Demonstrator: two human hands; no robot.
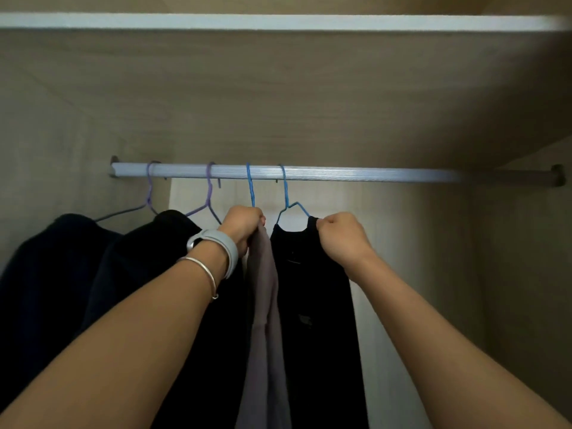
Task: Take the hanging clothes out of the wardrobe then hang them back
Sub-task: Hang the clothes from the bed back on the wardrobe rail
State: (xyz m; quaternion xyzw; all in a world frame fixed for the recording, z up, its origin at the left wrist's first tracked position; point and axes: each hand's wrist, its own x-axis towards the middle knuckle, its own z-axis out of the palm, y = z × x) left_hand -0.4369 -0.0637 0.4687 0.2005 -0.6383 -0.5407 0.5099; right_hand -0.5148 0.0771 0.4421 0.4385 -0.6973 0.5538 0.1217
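Four hangers hook over the silver rail point(309, 174) inside the wardrobe; the left hand point(243, 226) grips the top of the grey cloth point(263, 289) under a blue hanger point(250, 187); the right hand point(343, 236) pinches the shoulder of the black top point(312, 305), which hangs on another blue hanger point(286, 193); two dark clothes hang further left.

Wardrobe rail point(340, 174) carrying four hangers. Left hand point(243, 226) grips the mauve garment point(264, 305); right hand point(342, 238) pinches the black garment point(312, 320) at its shoulder.
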